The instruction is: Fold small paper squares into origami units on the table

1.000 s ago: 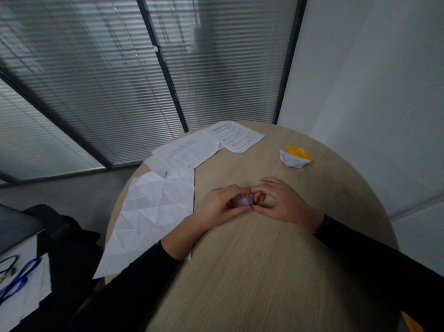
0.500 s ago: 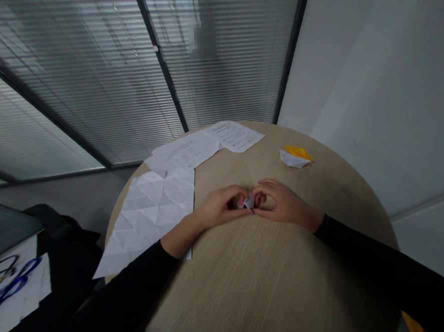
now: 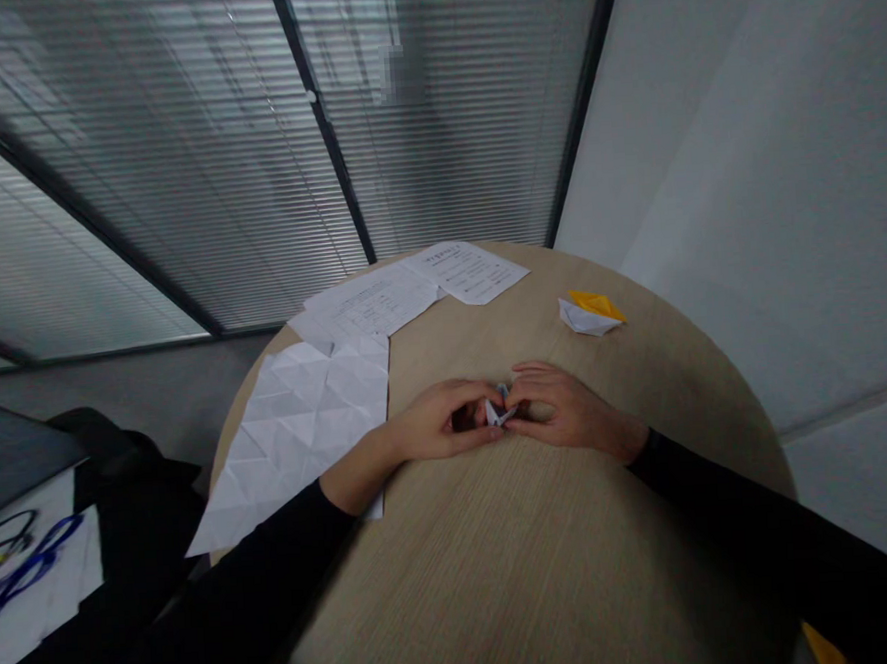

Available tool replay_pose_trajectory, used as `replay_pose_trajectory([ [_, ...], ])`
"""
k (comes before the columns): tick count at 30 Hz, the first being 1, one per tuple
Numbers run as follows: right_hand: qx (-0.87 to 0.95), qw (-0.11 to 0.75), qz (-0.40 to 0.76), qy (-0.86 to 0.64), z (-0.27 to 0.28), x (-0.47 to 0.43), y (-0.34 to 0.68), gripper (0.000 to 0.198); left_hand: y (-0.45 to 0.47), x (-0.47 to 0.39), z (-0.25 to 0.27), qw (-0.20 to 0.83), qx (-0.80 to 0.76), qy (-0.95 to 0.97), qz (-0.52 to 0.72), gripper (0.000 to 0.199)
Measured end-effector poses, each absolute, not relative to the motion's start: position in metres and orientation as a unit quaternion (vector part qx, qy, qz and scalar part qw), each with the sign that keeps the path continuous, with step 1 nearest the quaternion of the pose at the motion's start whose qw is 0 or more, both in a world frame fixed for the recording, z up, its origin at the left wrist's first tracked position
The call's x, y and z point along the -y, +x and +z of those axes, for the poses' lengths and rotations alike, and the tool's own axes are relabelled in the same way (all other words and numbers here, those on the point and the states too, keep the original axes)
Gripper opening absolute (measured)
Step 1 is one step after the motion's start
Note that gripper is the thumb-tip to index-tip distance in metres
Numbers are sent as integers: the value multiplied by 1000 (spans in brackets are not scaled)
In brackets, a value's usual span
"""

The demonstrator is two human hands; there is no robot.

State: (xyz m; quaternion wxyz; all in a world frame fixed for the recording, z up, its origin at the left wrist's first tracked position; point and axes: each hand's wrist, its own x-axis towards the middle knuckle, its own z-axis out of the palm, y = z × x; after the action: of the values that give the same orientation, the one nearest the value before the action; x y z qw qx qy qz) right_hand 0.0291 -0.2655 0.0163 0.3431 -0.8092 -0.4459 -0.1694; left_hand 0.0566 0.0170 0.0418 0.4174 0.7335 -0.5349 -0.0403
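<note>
Between my two hands, just above the wooden table [image 3: 457,552], is a small folded white paper piece [image 3: 498,414] with angled points. My left hand [image 3: 449,417] pinches its left side, thumb below and fingers above. From the right, my right hand [image 3: 560,403] grips the other side with its thumb and fingertips. Parts of the paper are hidden behind the fingers. Farther back on the right lie two folded paper boats, a white one [image 3: 588,319] in front of a yellow one [image 3: 598,304].
A large creased white sheet [image 3: 299,421] covers the table's left side, overhanging its edge. Behind it lie printed papers [image 3: 381,298]. Lower left, blue cables [image 3: 37,567] rest on white paper. A blinds-covered glass wall [image 3: 440,162] and a pale wall [image 3: 781,201] stand close to the table.
The folded paper has turned between my fingers and shows more of its pointed edges. Both hands have shifted their grip slightly; the boats and sheets have stayed where they were.
</note>
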Motion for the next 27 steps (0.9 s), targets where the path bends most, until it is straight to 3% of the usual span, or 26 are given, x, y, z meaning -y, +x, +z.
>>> replay_pose_trajectory([
  [4, 408, 370, -187, -813, 15, 267, 29, 12, 59, -16, 42, 422, 536, 730, -42, 26],
  [15, 305, 485, -151, -806, 12, 269, 29, 17, 64, -13, 26, 567, 357, 742, 8, 30],
  [23, 247, 567, -116, -777, 3, 271, 36, 16, 58, -14, 31, 500, 416, 759, 12, 21],
  [27, 228, 595, -102, -764, 1, 273, 39, 17, 59, -14, 27, 466, 441, 764, 68, 38],
])
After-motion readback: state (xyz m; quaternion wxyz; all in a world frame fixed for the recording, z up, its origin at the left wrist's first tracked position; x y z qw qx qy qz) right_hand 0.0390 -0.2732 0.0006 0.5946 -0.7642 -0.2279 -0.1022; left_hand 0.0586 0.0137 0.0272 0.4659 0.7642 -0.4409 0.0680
